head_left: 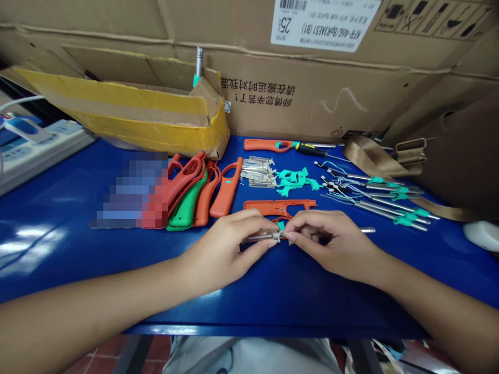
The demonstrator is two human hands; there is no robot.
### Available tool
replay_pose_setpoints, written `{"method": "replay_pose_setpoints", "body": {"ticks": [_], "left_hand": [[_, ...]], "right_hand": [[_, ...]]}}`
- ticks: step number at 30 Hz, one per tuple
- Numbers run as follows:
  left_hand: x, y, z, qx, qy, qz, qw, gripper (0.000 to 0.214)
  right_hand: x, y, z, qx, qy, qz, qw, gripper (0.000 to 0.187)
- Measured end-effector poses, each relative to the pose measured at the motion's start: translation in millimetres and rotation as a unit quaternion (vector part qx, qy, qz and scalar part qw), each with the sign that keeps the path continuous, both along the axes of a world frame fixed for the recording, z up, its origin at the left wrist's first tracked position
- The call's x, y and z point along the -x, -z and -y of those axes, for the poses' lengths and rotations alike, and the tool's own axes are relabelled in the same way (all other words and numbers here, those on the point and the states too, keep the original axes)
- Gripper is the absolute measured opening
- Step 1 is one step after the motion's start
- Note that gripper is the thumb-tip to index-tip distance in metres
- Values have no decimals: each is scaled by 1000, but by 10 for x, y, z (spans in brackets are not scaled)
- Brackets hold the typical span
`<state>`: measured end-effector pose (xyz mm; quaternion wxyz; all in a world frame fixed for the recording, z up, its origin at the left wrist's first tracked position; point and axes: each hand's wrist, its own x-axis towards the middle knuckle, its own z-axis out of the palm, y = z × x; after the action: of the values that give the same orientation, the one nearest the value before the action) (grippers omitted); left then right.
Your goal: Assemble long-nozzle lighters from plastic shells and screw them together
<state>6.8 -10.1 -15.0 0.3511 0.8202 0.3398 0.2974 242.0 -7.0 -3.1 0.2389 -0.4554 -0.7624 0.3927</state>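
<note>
Metal tube point(199, 61) in carton point(156, 124) beyond hands point(224, 252) point(343, 246)

Tabletop point(249, 306): glossy blue; positions below are read from the teal pieces.
Teal pieces point(294, 181): small plastic parts, loose heap, several overlapping.
Clear tubes point(258, 172): stacked side by side, just left of the teal pieces.
Casings point(200, 200): orange and green, overlapping, left of the teal pieces, past the tubes.
Casing half point(263, 208): orange, just in front.
Lighter point(267, 145): orange body, lying behind.
Screwdriver point(311, 150): yellow-and-black handle, behind, slightly right.
Metal rods point(393, 208): teal clips and thin wires attached, fanned out to the right.
Strap point(360, 156): brown, behind and right.
Carton point(156, 122): yellow-taped, behind and left.
Power strip point(39, 148): white, far left.
White object point(483, 235): far right, identity unclear.
</note>
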Motion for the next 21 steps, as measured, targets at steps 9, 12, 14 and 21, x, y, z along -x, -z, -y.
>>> {"method": "replay_pose_setpoints", "body": {"ticks": [9,12,14,21], "left_hand": [[-2,9,4,0,-3,5,1000,18],[-6,0,7,5,-3,10,1000,17],[-11,-6,7,8,-5,15,1000,17],[-28,15,-5,5,-13,24,1000,16]], "right_hand": [[16,-3,18,24,4,-2,1000,19],[17,-5,16,20,4,-1,1000,19],[17,-3,13,17,2,-3,1000,19],[26,25,9,19,5,-9,1000,20]]}}
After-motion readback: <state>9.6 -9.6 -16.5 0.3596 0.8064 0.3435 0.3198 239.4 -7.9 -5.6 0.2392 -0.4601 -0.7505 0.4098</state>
